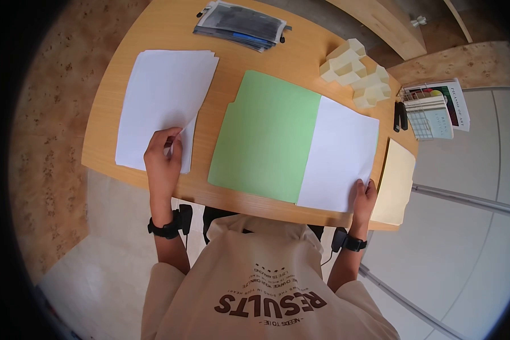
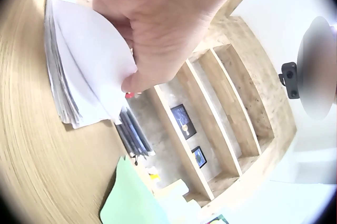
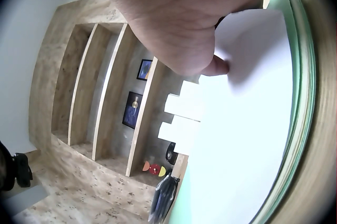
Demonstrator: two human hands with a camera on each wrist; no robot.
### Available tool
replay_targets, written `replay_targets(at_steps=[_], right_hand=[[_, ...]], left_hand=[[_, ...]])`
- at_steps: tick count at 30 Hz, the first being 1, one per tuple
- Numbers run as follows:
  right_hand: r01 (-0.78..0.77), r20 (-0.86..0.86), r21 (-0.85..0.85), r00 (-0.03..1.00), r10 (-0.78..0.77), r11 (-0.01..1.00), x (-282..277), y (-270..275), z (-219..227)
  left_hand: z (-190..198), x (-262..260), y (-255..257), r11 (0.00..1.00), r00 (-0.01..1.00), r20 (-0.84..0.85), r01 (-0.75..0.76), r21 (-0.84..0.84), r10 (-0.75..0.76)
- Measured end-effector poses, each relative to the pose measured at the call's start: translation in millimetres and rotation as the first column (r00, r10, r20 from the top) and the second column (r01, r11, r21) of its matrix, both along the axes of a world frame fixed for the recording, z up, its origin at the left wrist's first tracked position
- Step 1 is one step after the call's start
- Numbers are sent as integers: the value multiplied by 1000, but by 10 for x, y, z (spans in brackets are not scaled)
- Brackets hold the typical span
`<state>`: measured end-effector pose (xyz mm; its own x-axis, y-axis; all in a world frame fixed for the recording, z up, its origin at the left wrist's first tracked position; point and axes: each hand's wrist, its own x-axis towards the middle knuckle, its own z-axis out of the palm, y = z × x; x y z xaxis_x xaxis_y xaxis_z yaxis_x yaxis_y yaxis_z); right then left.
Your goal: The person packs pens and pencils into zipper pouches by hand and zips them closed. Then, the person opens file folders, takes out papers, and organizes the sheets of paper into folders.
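Near the worktop's [image 1: 221, 122] left edge, the left hand [image 1: 163, 161] pinches the near corner of the top sheet [image 1: 188, 136] and lifts it off the paper stack [image 1: 161, 96]. At the front edge toward the right, the right hand [image 1: 364, 198] pinches the near corner of the white sheet [image 1: 340, 153] lying on the open green folder [image 1: 266, 133], beside a cream folder [image 1: 395, 181] at the right corner.

Matt white paper stack [image 1: 164, 96]; smooth green card folder [image 1: 263, 133]; pale wood-grain tabletop [image 1: 221, 68], satin finish; glossy plastic sleeves [image 1: 240, 24]; speckled rough floor [image 1: 45, 141].
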<state>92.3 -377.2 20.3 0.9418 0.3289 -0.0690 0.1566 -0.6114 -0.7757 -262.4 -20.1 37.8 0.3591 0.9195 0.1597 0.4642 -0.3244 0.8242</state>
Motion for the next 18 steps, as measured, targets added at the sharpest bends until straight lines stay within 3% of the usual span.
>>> replay_targets(at_steps=[3, 8, 18], right_hand=[[8, 9, -6, 1000, -8, 1000, 5, -6, -23], [3, 20, 28, 1000, -4, 1000, -9, 8, -38], [15, 51, 55, 999, -18, 998, -10, 4, -82]], left_hand=[[75, 40, -75, 997, 999, 15, -50, 51, 49], [120, 94, -208, 999, 999, 23, -39, -17, 39], [208, 198, -339, 1000, 997, 74, 26, 2, -26]])
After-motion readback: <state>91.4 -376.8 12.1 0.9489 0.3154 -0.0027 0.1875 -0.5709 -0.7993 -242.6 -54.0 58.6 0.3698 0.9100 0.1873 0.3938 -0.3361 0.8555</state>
